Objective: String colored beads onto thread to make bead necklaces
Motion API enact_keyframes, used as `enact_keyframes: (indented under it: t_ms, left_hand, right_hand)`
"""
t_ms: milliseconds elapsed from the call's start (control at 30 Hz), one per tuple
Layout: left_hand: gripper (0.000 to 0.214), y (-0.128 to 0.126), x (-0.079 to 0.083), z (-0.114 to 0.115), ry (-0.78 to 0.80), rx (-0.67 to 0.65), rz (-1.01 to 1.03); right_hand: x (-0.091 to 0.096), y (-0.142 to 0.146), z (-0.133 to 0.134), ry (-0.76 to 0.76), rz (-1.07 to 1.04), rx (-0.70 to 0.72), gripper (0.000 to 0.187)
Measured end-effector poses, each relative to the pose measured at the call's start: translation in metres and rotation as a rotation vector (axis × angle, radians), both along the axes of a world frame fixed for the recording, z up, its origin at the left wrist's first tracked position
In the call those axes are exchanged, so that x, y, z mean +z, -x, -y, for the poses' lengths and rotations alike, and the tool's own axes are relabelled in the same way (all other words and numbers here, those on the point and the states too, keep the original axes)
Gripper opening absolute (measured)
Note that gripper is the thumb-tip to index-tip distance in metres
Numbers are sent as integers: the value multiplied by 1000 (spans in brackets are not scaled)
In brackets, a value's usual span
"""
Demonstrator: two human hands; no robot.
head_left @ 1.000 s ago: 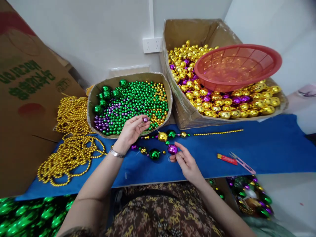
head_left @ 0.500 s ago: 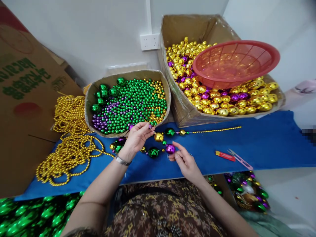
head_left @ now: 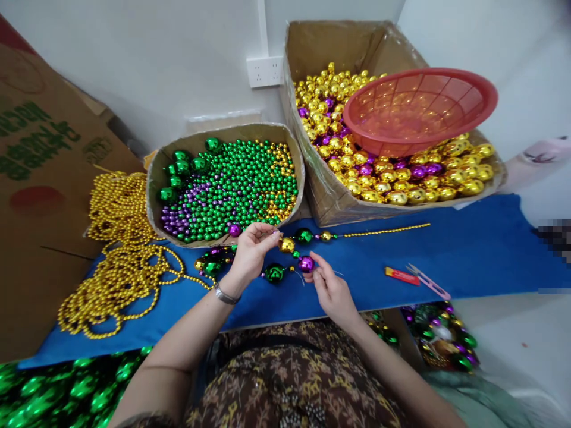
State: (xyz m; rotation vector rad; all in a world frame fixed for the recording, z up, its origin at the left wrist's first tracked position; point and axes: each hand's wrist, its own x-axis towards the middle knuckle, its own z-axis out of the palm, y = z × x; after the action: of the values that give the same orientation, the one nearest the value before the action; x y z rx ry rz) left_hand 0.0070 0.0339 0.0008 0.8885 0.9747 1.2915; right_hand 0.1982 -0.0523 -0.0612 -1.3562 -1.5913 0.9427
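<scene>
My left hand [head_left: 250, 252] pinches the string just left of a shiny gold bead [head_left: 286, 245]. Between the thumb and fingers of my right hand [head_left: 333, 292] is a large purple bead [head_left: 306, 264] on the same strand, with a small green bead [head_left: 295, 254] between it and the gold one. Behind them on the cloth lie a big green bead [head_left: 304, 235] and a thin gold bead chain [head_left: 388, 230] running right. Another green bead [head_left: 274, 273] rests nearer me, beside a loose string end. My left fingertips are partly hidden by the hand.
A box of small beads [head_left: 150, 205] stands behind my left hand. To its right is a larger box [head_left: 332, 205] of gold and purple beads, topped by a red basket [head_left: 488, 98]. Gold bead chains [head_left: 118, 285] heap at left; a red cutter [head_left: 401, 276] and pink snips [head_left: 435, 285] lie right.
The whole view has shifted slightly, so the boxes appear further left. My left fingertips are now closer to the gold bead. My right hand keeps its hold on the purple bead.
</scene>
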Motion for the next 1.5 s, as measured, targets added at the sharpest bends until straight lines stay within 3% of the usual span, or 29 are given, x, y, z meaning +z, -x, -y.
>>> enact_keyframes:
  t_ms: [167,267,400,567,700,833,967,1100,1200,1300,1367,1500]
  left_hand:
    - [24,-12,-21,8,-12,-59,-148]
    - [23,-17,-25,10,-75,-110,-250]
    - [18,-23,-8,9,-350,-152,-423]
    - [10,-35,30,5,-672,-216,-559]
    - [8,-47,47,4,-755,-228,-565]
    - [8,-53,49,3,-736,-204,-529]
    - [10,-54,37,4,-612,-195,-429]
    - [26,-57,5,13,-564,-142,-443]
    - [44,-61,-27,23,-723,-314,-697]
    - [49,-63,-49,28,-843,-528,-1028]
    - [48,-60,-57,29,-839,-605,-1225]
    - [37,-48,-61,32,-776,-693,-1467]
  right_hand:
    - [-20,-4,-4,102,185,11,53]
    - [-30,-11,-4,114,327,35,62]
    - [-25,-29,-7,3,469,8,67]
    - [17,-40,-19,-181,267,-15,40]
    - [35,-31,-32,-271,210,35,31]
    - [21,-28,-40,-287,189,51,24]
    - [6,-33,-40,-239,194,21,27]
    - [14,-37,-34,-171,94,-75,28]
    - [29,-35,-27,-129,-76,-92,27]
    - [42,-34,-18,-125,-216,-55,25]
    - [48,-38,-13,-145,-308,-84,23]
    - [54,-58,-13,-222,-489,-280,23]
